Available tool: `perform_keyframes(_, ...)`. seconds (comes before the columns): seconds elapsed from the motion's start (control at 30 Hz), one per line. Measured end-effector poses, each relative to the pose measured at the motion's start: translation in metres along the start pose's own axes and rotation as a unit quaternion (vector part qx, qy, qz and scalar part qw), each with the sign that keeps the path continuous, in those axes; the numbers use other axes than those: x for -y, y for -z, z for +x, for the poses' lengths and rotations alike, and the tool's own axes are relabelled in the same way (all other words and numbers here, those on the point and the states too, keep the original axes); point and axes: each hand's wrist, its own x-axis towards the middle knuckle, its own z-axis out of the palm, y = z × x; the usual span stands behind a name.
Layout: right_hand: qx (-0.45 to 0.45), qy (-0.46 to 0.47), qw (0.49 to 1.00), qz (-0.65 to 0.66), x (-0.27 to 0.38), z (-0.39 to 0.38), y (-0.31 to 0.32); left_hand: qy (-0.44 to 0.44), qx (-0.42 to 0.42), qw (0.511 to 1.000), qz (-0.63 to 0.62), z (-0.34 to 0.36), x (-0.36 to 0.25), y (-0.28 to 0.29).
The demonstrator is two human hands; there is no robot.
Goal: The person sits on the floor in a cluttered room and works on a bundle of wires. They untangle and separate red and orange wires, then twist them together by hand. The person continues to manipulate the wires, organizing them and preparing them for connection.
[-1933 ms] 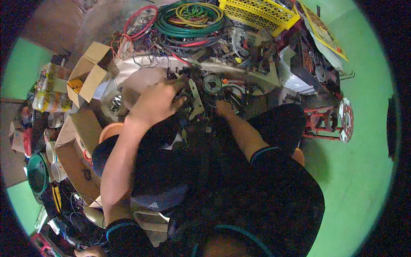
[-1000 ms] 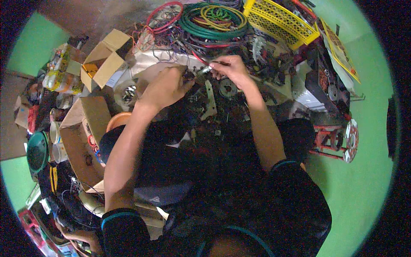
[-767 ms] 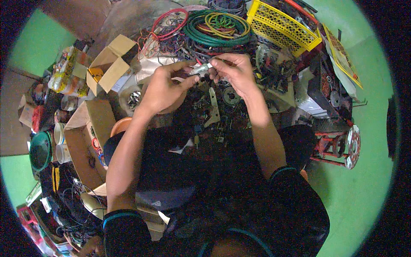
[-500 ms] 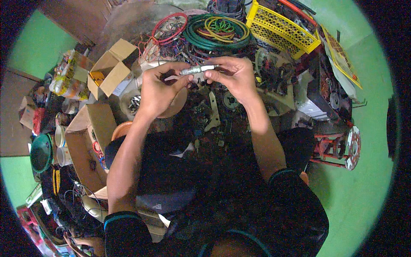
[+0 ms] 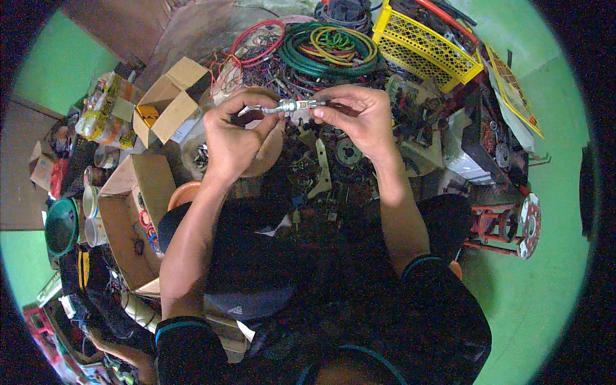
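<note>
— Above the parts heap, what's in the hands?
— Small metal rod-like part [image 5: 290, 106], silver, lying roughly level btwn both hands. Left hand [image 5: 234, 138] pinches its left end w/ fingertips; right hand [image 5: 356, 115] grips the right end, fingers curled round it.
— Both clamped on it?
— Yes, both closed on the same piece, held up off the pile.
— What's under it?
— Dark scrap metal bits [image 5: 321, 167], incl. a flat pale bracket [image 5: 321, 170]. Just beyond: coiled green hoses [image 5: 333, 54] w/ a red cable loop [image 5: 256, 35] beside them.
— Other stuff?
— Yellow plastic crate [image 5: 427, 38] far right, open cardboard box [image 5: 170, 99] left of the left hand, bigger carton [image 5: 135, 218] nearer the left forearm. Green floor [image 5: 545, 256] around.
</note>
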Motion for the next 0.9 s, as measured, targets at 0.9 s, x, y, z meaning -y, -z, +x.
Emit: perform_keyframes(0.9, -0.018, -0.038, 0.999, 0.002, 0.002, -0.002, -0.027, 0.077, 0.044, 0.995, 0.040, 0.033, 0.014, 0.112)
